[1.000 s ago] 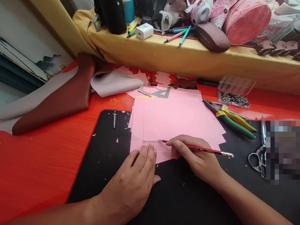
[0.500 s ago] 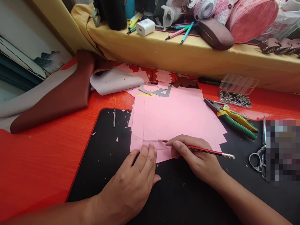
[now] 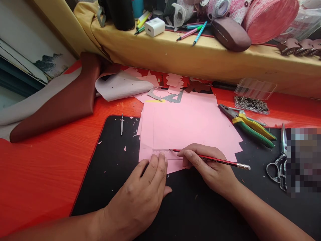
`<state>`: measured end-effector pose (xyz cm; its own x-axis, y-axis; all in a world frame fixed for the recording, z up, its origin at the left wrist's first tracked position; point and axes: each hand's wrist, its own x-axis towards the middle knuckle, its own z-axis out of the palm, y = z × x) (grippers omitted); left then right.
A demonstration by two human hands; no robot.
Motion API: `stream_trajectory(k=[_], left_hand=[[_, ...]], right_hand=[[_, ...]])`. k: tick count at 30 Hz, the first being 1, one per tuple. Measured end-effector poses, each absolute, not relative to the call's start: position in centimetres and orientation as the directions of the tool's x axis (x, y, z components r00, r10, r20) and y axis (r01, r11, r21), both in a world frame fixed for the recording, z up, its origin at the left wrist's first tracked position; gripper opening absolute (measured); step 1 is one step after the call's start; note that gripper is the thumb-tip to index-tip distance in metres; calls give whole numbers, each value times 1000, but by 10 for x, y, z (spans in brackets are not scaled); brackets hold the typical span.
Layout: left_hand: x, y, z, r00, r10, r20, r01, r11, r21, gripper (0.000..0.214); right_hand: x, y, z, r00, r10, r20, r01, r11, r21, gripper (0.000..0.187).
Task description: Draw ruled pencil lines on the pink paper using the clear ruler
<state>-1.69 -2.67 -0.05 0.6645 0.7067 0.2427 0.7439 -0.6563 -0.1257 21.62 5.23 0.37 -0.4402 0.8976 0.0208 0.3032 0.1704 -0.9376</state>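
My left hand lies flat, its fingers stretched out, with the fingertips pressing a clear ruler onto a sheet of pink paper. Most of the ruler is hidden under the fingers; its marked upper edge shows. In my right hand a red and black pencil is gripped between thumb and fingers, eraser end pointing right. The pencil's tip meets the paper at the ruler's upper edge. Thin straight lines run along the left side and the bottom of the sheet.
Pliers and metal scissors lie at the right. A clear box of small metal parts stands behind. A grey set square touches the paper's far edge. On the black mat lie a metal pen-like tool and paper scraps.
The pencil tip has shifted very slightly left along the ruler's edge. Both hands are otherwise in nearly the same place; the whole view has moved a little.
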Motion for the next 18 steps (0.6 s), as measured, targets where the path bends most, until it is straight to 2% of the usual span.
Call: stream_trajectory(k=[18], left_hand=[[-16,-25,0,663,711,232,746,-655,-125,45]], right_hand=[[215,52,5,-424,906,3,321,154,-934,36]])
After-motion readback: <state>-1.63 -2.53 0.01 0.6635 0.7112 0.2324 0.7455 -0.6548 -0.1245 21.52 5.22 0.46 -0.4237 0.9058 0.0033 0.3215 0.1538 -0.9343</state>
